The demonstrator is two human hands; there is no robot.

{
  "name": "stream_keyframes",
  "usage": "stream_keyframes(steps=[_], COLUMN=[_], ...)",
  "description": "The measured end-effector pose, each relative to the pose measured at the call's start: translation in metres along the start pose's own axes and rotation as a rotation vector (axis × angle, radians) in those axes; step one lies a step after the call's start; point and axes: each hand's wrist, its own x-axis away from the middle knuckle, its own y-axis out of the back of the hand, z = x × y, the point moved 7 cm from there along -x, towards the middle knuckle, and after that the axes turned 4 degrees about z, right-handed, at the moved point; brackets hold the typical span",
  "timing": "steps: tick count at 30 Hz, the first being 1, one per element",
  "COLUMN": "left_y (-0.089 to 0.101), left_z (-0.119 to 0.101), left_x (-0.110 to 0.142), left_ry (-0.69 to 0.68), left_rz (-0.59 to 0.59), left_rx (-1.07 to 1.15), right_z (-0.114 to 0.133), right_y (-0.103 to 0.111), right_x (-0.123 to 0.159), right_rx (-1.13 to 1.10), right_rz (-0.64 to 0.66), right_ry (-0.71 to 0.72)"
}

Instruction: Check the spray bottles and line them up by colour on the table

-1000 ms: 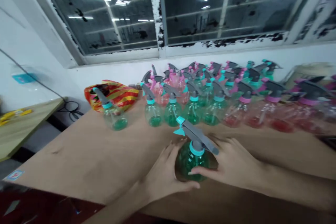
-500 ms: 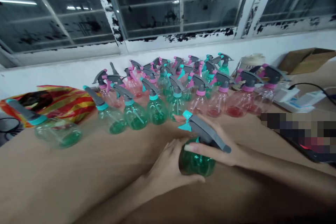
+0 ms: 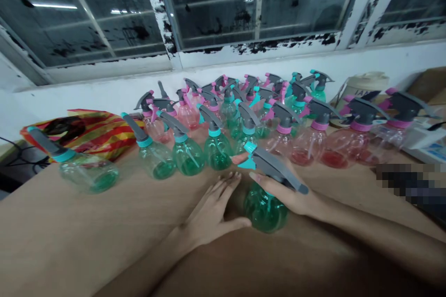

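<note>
A green spray bottle (image 3: 265, 209) with a grey trigger head and teal nozzle stands on the brown table (image 3: 87, 236). My right hand (image 3: 285, 192) is wrapped round its neck just under the trigger head. To the bottle's left my left hand (image 3: 212, 213) rests on the table, fingers stretched out and thumb touching the base of the bottle. Behind them stands a row of green spray bottles (image 3: 188, 153) and pink spray bottles (image 3: 306, 146).
A lone green bottle (image 3: 87, 174) stands at the left, before a red and yellow striped bag (image 3: 101, 132). Several more bottles crowd toward the white wall under the window (image 3: 244, 4). A white power strip (image 3: 425, 139) and a cardboard box lie far right.
My left hand has let go of the bottle's body and now lies open beside it. The right hand has shifted up to the neck. The view swung right.
</note>
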Motion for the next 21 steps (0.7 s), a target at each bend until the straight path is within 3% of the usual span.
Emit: stream_keyframes(steps=[4,14,21], left_y=[0.01,0.014,0.015], left_z=[0.013,0.019,0.014], left_x=[0.008,0.01,0.009], left_ry=[0.019,0.072,0.048], left_rz=[-0.074,-0.24,-0.224], left_rx=[-0.045,-0.039,-0.041], right_z=[-0.004,0.004,0.001], right_y=[-0.004,-0.001,-0.003], right_x=[-0.002,-0.003,0.0], right_rx=[-0.082,-0.054,0.02], right_rz=[0.025,-0.012,-0.049], right_ry=[-0.016,-0.017,-0.01])
